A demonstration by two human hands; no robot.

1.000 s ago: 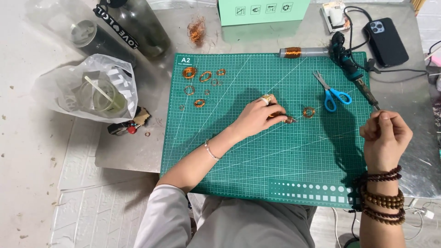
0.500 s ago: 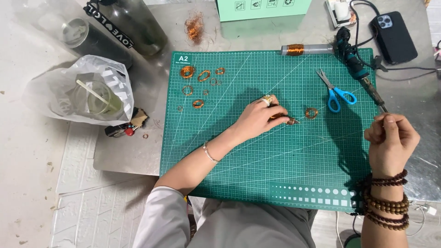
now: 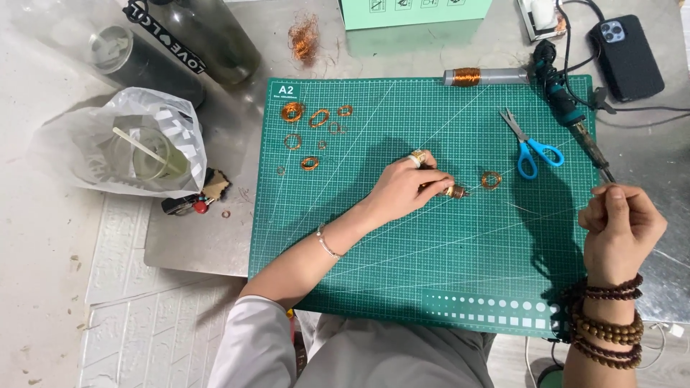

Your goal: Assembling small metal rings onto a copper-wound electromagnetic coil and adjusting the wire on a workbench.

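Seven finished copper wire coils (image 3: 314, 129) are laid at the green cutting mat's (image 3: 402, 287) top left, another coil (image 3: 491, 179) beside the small rod (image 3: 449, 190) pinched in the left hand (image 3: 402, 188), while thin wire is drawn taut by the closed right hand (image 3: 619, 231).

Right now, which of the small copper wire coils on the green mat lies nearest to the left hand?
The lone copper coil just right of the left hand, near the blue scissors. The other coils cluster at the mat's top-left corner.
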